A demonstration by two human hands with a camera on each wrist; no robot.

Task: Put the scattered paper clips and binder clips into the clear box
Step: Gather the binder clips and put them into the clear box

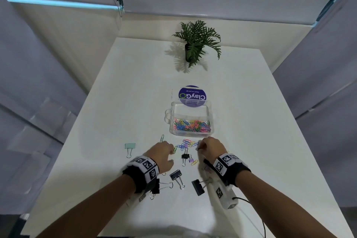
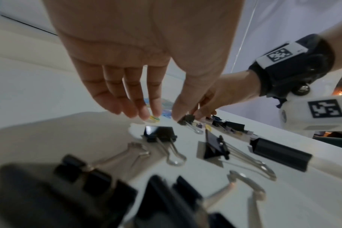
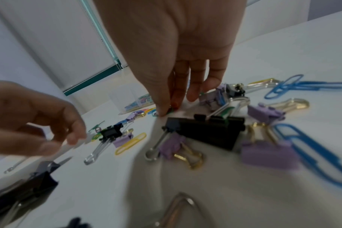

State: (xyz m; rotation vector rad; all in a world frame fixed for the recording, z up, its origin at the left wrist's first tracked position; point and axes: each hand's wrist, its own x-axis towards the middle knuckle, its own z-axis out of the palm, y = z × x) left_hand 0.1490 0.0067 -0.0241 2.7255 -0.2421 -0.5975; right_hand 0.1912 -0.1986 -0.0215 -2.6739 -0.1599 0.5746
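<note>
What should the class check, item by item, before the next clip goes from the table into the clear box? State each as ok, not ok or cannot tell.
1. Clear box open at the top: ok, no lid over it.
2. Room in the box: ok, paper clips fill only its near end.
3. Right hand has a clip: ok, thumb and fingers pinch a small green paper clip at the table.
4. Left hand has a clip: cannot tell; fingertips hang just above the table.
5. Path to the box free: ok, only loose clips lie between.
6. Table cleared: not ok; mint binder clip and black binder clips remain.
</note>
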